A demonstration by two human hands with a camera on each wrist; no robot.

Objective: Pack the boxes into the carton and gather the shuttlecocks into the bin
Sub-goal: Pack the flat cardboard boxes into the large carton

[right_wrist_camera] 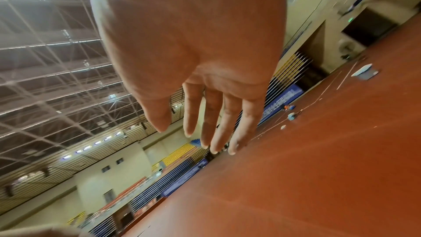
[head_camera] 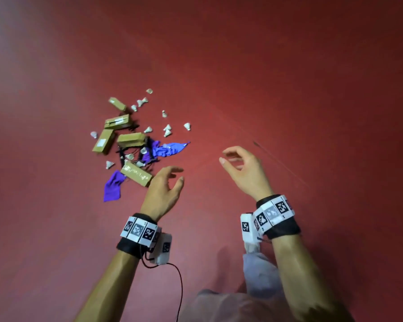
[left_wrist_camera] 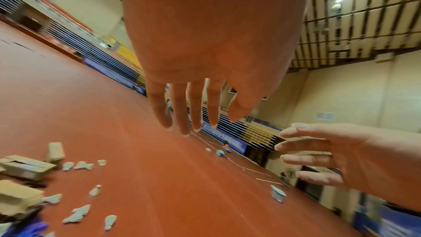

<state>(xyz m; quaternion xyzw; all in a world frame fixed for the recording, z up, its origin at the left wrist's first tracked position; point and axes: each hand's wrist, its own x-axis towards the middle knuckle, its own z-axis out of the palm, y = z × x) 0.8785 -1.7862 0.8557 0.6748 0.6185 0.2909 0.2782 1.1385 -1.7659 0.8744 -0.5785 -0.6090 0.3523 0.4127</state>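
Note:
Several long brown cardboard boxes (head_camera: pixel 130 139) lie jumbled on the red floor, left of centre in the head view. White shuttlecocks (head_camera: pixel 167 130) are scattered among and beyond them. In the left wrist view the boxes (left_wrist_camera: pixel 25 166) and shuttlecocks (left_wrist_camera: pixel 76 213) sit at the lower left. My left hand (head_camera: pixel 170 180) hovers beside the nearest box (head_camera: pixel 136 174), fingers relaxed and empty. Further right, my right hand (head_camera: pixel 232 159) hangs in the air, loosely curled, holding nothing. No carton is in view. A pale bin-like container (left_wrist_camera: pixel 277 195) stands far off on the floor.
Purple cloths (head_camera: pixel 112 187) and black straps (head_camera: pixel 128 153) lie tangled with the boxes. A thin dark line (head_camera: pixel 279 163) crosses the floor at right. Small coloured objects (right_wrist_camera: pixel 290 114) sit far away on the court. Bleachers and walls ring the hall.

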